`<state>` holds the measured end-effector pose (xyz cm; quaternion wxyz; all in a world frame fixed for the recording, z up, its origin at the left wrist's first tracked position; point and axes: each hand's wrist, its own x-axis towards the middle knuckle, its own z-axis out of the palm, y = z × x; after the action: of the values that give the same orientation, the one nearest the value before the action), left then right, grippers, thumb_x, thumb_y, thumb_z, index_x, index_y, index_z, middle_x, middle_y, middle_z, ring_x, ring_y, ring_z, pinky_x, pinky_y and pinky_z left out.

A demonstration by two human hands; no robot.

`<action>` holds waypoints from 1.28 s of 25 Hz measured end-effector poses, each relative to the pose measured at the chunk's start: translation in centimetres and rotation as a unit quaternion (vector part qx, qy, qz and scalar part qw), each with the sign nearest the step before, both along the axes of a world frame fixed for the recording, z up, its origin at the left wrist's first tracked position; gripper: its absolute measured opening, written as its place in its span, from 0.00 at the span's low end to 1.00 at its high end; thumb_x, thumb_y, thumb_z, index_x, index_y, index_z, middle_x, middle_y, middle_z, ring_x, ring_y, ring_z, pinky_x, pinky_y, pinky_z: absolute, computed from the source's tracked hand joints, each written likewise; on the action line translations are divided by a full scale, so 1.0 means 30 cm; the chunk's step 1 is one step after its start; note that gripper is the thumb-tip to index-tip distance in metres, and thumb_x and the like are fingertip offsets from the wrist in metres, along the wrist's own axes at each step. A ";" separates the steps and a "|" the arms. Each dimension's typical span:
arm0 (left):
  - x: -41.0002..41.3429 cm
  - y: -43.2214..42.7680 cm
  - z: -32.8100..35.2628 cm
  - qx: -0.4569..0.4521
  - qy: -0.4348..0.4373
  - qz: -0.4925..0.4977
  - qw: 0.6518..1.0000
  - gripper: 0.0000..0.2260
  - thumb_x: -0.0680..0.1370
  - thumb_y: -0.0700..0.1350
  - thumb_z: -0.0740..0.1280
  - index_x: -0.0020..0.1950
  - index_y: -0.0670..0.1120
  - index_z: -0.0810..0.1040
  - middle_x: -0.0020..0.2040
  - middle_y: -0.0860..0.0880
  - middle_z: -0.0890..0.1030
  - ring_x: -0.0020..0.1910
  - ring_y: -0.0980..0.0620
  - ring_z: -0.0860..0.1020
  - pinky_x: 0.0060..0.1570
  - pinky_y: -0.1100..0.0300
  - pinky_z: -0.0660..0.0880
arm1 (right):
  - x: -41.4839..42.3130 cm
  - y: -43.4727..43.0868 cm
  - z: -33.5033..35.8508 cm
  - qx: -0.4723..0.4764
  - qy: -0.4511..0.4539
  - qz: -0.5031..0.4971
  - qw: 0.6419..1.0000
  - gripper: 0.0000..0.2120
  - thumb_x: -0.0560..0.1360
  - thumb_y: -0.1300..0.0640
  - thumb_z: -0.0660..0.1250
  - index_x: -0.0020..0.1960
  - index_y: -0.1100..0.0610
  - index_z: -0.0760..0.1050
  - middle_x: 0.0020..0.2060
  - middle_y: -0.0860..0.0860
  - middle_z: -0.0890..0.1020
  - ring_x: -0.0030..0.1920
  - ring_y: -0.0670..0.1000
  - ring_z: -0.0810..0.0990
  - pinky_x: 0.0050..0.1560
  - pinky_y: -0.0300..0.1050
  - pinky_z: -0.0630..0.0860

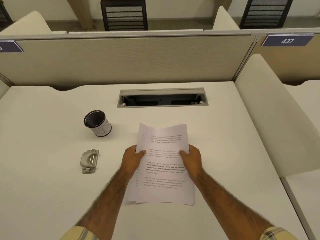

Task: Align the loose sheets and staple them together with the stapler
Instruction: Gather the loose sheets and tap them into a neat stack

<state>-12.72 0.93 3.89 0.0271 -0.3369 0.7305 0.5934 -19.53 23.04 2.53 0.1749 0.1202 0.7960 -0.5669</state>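
White sheets (162, 163) pinched at both side edges by left hand (132, 157) and right hand (191, 158); metal stapler (89, 161) lies left of sheets, nearer left hand.

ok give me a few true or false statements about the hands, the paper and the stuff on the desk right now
1. Both hands hold the sheets. True: the left hand grips the left edge, the right hand the right edge.
2. The sheets are squared up. False: offset edges show at the top and at the bottom left corner.
3. The stapler is in the right hand. False: it lies untouched on the desk, left of the sheets.
4. The mesh cup stands upright beyond the stapler. True.
5. The cup holds pens. False: nothing shows in it.
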 end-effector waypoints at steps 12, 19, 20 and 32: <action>-0.046 0.036 0.245 0.087 0.104 -0.069 0.988 0.08 0.81 0.42 0.70 0.59 0.48 0.82 0.54 0.47 0.88 0.50 0.46 0.87 0.51 0.49 0.84 | -0.096 0.030 0.256 -0.222 -0.039 -0.012 0.974 0.17 0.76 0.65 0.69 0.64 0.55 0.76 0.56 0.53 0.86 0.52 0.55 0.86 0.51 0.52 0.83; -0.034 0.020 0.468 0.035 0.246 -0.051 0.967 0.07 0.78 0.44 0.72 0.53 0.55 0.82 0.47 0.57 0.88 0.48 0.53 0.86 0.45 0.58 0.84 | -0.102 0.051 0.543 -0.195 0.136 0.035 0.971 0.10 0.77 0.62 0.70 0.57 0.53 0.81 0.51 0.52 0.87 0.49 0.53 0.86 0.48 0.48 0.84; -0.027 0.021 0.488 0.032 0.264 -0.053 0.962 0.08 0.78 0.44 0.72 0.54 0.56 0.82 0.47 0.58 0.88 0.48 0.54 0.86 0.44 0.59 0.83 | -0.096 0.053 0.566 -0.184 0.159 0.039 0.969 0.10 0.78 0.61 0.70 0.56 0.50 0.80 0.51 0.50 0.86 0.48 0.52 0.86 0.47 0.47 0.84; -0.013 0.080 0.468 0.017 0.241 -0.049 0.969 0.07 0.78 0.45 0.73 0.53 0.57 0.83 0.46 0.57 0.88 0.47 0.53 0.86 0.42 0.60 0.84 | -0.018 0.042 0.505 -0.132 0.210 0.027 0.968 0.11 0.81 0.58 0.66 0.59 0.45 0.78 0.50 0.47 0.85 0.49 0.51 0.85 0.45 0.46 0.84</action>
<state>-13.11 3.34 17.92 -0.1150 -0.1474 0.7208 0.6674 -20.06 24.31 17.68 0.0333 -0.0469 0.7357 -0.6749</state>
